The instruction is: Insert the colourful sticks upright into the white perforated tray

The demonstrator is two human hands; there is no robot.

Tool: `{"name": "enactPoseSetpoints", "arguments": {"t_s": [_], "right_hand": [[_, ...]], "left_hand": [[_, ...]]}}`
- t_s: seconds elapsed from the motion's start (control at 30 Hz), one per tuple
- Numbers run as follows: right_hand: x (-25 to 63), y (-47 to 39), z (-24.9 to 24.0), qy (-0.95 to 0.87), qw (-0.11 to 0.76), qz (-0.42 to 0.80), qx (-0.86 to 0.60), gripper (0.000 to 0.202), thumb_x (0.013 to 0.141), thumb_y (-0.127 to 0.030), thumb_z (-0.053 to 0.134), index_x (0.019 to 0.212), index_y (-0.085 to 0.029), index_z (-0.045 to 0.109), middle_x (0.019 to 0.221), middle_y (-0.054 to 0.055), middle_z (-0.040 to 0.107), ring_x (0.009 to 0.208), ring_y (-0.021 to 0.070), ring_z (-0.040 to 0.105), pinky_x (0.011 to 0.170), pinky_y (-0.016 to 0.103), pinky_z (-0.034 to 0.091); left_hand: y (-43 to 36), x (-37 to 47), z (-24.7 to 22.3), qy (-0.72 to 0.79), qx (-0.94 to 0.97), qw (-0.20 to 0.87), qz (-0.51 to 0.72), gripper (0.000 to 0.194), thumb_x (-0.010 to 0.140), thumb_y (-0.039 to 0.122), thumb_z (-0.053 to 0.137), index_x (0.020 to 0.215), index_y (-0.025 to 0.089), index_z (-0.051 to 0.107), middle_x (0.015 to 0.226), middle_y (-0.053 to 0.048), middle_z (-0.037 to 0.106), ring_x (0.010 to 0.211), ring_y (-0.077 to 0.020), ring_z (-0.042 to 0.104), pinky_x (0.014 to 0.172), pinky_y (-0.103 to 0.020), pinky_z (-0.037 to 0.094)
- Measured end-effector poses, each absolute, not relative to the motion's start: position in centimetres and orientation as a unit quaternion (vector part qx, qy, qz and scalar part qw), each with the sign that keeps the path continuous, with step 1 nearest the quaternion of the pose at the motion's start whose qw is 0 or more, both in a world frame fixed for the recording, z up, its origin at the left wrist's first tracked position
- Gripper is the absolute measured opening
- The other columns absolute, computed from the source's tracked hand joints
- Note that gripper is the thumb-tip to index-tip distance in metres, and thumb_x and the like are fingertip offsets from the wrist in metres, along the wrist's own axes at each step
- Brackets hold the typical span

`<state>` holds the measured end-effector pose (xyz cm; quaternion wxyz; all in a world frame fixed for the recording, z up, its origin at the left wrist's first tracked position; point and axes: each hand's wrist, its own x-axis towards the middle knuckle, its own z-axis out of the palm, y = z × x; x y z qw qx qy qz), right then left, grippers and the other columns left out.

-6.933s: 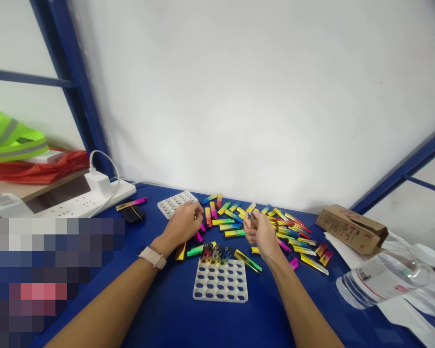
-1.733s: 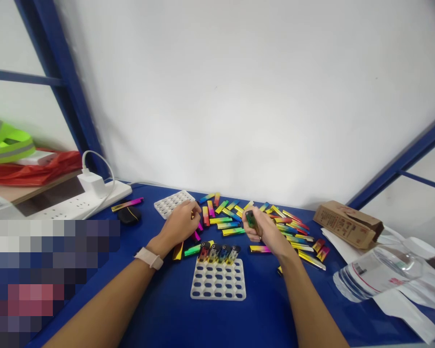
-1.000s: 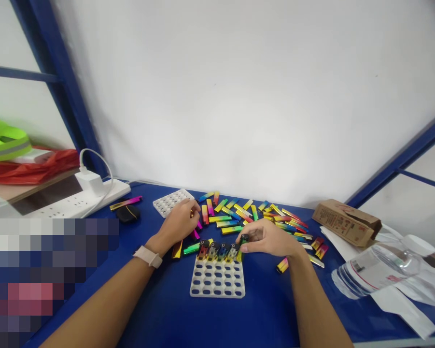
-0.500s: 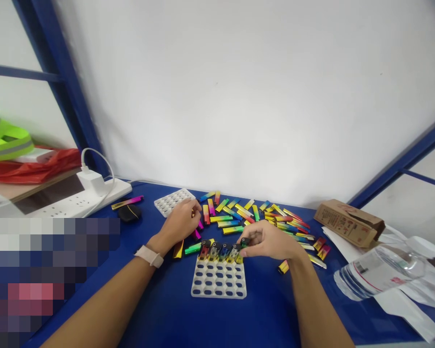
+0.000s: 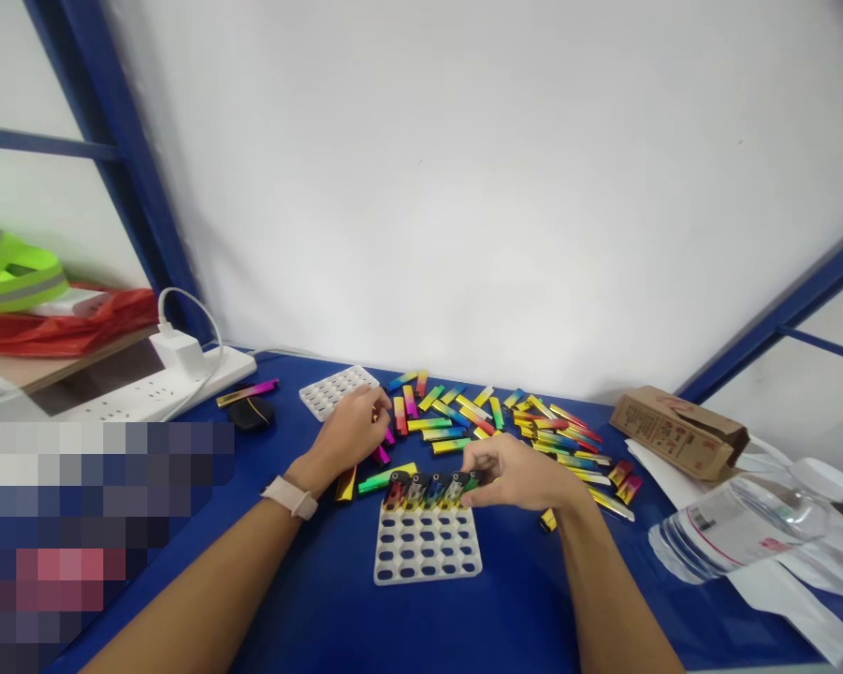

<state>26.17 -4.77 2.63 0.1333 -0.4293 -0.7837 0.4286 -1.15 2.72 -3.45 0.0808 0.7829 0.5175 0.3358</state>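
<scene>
A white tray (image 5: pixel 428 548) with rows of oval holes lies at the front middle. Several metallic lighters (image 5: pixel 433 491) with black tops stand in its far row. My right hand (image 5: pixel 501 471) is closed at the right end of that row, fingertips around a green lighter (image 5: pixel 472 482). Further left, my left hand (image 5: pixel 356 426) has curled fingers above magenta and gold pieces; what it holds, if anything, is too hidden to make out. Loose shiny coloured lighter cases (image 5: pixel 456 417) are scattered behind and between both hands.
Behind my left hand lies a second white holed tray (image 5: pixel 323 395). A black pouch (image 5: pixel 251 413) and a white power strip (image 5: pixel 137 395) are at the left. On the right are a cardboard box (image 5: pixel 677 432), a clear bottle (image 5: pixel 736 524) and white paper (image 5: pixel 792 604).
The front tray has shifted slightly toward me and to the right. My right hand has moved down a little, and the green lighter at its fingertips sits lower, level with the row.
</scene>
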Motion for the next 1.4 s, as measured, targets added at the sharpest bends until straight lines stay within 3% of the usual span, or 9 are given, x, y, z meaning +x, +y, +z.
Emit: {"name": "enactPoseSetpoints", "arguments": {"t_s": [0.33, 0.5, 0.7, 0.87, 1.0, 1.07, 1.17, 1.3, 1.4], "right_hand": [[25.9, -4.7, 2.8, -0.822, 0.123, 0.295, -0.471, 0.037, 0.081, -0.040, 0.074, 0.074, -0.021, 0.043, 0.071, -0.006, 0.039, 0.066, 0.0116, 0.034, 0.057, 0.026, 0.025], [26.2, -4.7, 2.9, -0.828, 0.130, 0.258, -0.481, 0.035, 0.085, -0.036, 0.070, 0.076, -0.021, 0.040, 0.073, -0.006, 0.041, 0.067, 0.0123, 0.035, 0.059, 0.026, 0.027], [26.4, -4.3, 2.3, -0.819, 0.137, 0.211, -0.515, 0.028, 0.087, -0.034, 0.068, 0.079, -0.022, 0.044, 0.072, -0.005, 0.045, 0.066, 0.0134, 0.040, 0.060, 0.027, 0.028], [26.3, -4.0, 1.6, -0.790, 0.168, 0.243, -0.537, 0.021, 0.088, -0.039, 0.066, 0.089, -0.022, 0.054, 0.075, -0.002, 0.054, 0.066, 0.0160, 0.052, 0.060, 0.028, 0.036], [27.0, -4.0, 1.9, -0.768, 0.158, 0.299, -0.545, 0.051, 0.075, -0.047, 0.080, 0.116, -0.022, 0.061, 0.099, 0.004, 0.065, 0.082, 0.0207, 0.062, 0.070, 0.032, 0.046], [27.7, -3.9, 2.1, -0.764, 0.139, 0.314, -0.547, 0.061, 0.069, -0.046, 0.084, 0.120, -0.020, 0.061, 0.103, 0.006, 0.066, 0.087, 0.0221, 0.062, 0.073, 0.032, 0.048], [28.7, -3.7, 2.0, -0.776, 0.121, 0.287, -0.548, 0.041, 0.071, -0.034, 0.081, 0.105, -0.019, 0.063, 0.096, 0.004, 0.066, 0.081, 0.0198, 0.060, 0.068, 0.030, 0.045], [29.4, -3.2, 1.2, -0.765, 0.132, 0.211, -0.594, 0.008, 0.082, -0.019, 0.062, 0.090, -0.019, 0.061, 0.087, 0.003, 0.064, 0.074, 0.0174, 0.057, 0.064, 0.029, 0.041], [29.3, -2.6, 0.3, -0.745, 0.130, 0.136, -0.641, 0.003, 0.083, -0.017, 0.059, 0.081, -0.019, 0.057, 0.086, 0.005, 0.063, 0.079, 0.0196, 0.058, 0.067, 0.030, 0.040]], "left_hand": [[2.8, -1.2, -3.6, 0.515, 0.784, 0.076, 0.339, 0.015, 0.083, 0.015, 0.048, 0.085, 0.021, 0.062, 0.088, -0.005, 0.067, 0.083, -0.0228, 0.063, 0.076, -0.034, 0.046], [2.7, -1.2, -3.5, 0.515, 0.783, 0.076, 0.341, 0.015, 0.083, 0.014, 0.048, 0.084, 0.021, 0.062, 0.087, -0.005, 0.067, 0.083, -0.0227, 0.063, 0.075, -0.034, 0.046], [2.7, -1.2, -3.5, 0.520, 0.781, 0.072, 0.338, 0.016, 0.083, 0.014, 0.048, 0.085, 0.021, 0.062, 0.088, -0.006, 0.068, 0.085, -0.0234, 0.064, 0.076, -0.035, 0.048], [2.8, -1.2, -3.5, 0.517, 0.783, 0.062, 0.340, 0.014, 0.084, 0.016, 0.049, 0.084, 0.021, 0.062, 0.088, -0.006, 0.067, 0.087, -0.0245, 0.063, 0.080, -0.037, 0.048], [2.8, -1.3, -3.5, 0.514, 0.786, 0.056, 0.339, 0.014, 0.084, 0.017, 0.049, 0.085, 0.022, 0.062, 0.086, -0.006, 0.067, 0.085, -0.0246, 0.062, 0.078, -0.037, 0.047], [2.8, -1.3, -3.5, 0.515, 0.786, 0.053, 0.338, 0.014, 0.084, 0.016, 0.049, 0.085, 0.022, 0.062, 0.085, -0.006, 0.067, 0.085, -0.0248, 0.062, 0.078, -0.037, 0.047], [2.8, -1.2, -3.5, 0.515, 0.785, 0.055, 0.339, 0.014, 0.084, 0.016, 0.049, 0.084, 0.022, 0.062, 0.086, -0.006, 0.067, 0.087, -0.0251, 0.062, 0.080, -0.038, 0.047], [2.9, -1.2, -3.6, 0.516, 0.783, 0.061, 0.341, 0.014, 0.083, 0.016, 0.049, 0.083, 0.022, 0.061, 0.086, -0.006, 0.067, 0.087, -0.0251, 0.062, 0.081, -0.038, 0.048], [2.9, -1.2, -3.6, 0.516, 0.783, 0.061, 0.341, 0.014, 0.083, 0.016, 0.049, 0.084, 0.022, 0.061, 0.085, -0.006, 0.067, 0.086, -0.0250, 0.062, 0.080, -0.038, 0.047]]}}
